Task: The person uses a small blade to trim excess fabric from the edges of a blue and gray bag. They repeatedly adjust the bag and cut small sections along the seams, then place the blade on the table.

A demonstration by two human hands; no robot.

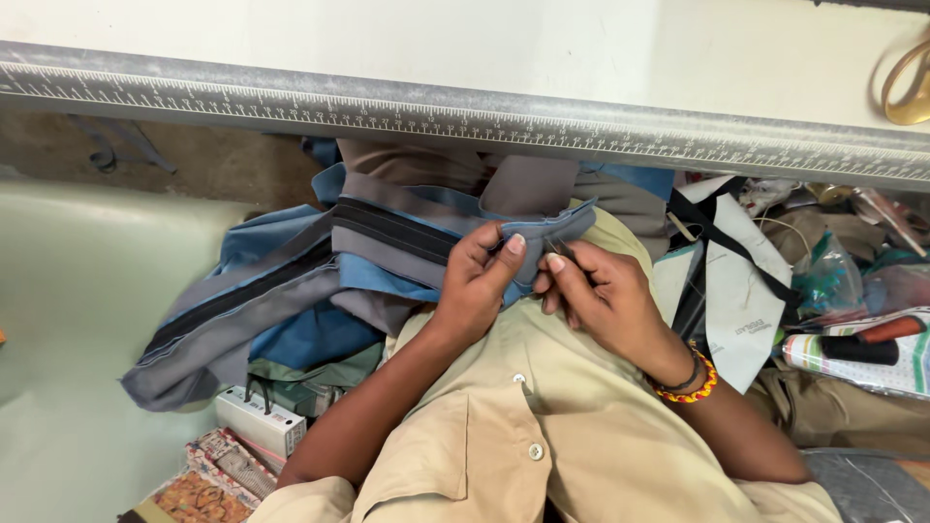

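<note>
Head view looks down the front of a beige buttoned shirt [542,426] to two bare hands working just below the near edge of a pale worktop [436,44], along which runs a grey ruled metal strip [484,116]. The left hand [477,281] has its fingers [513,244] clenched on a folded edge of the blue-and-grey fabric piece [387,247], thumb on top pinching the cloth. The right hand [601,295] sits just beside it, touching the same edge, its fingers pinched on a small dark tool [560,250] whose tip meets the cloth; its exact kind is too small to tell. A red-and-yellow beaded bracelet [690,385] circles the right wrist. The fabric, with a black stripe along it, spills from the lap toward the left, well below the worktop's edge. Under it lies a small white box [262,421] and patterned cloth [208,484]. To the right are a white paper pattern with black strap [741,291] and a heap of plastic wrappers [852,291]. Golden scissor handles [911,87] rest at the worktop's right edge.
</note>
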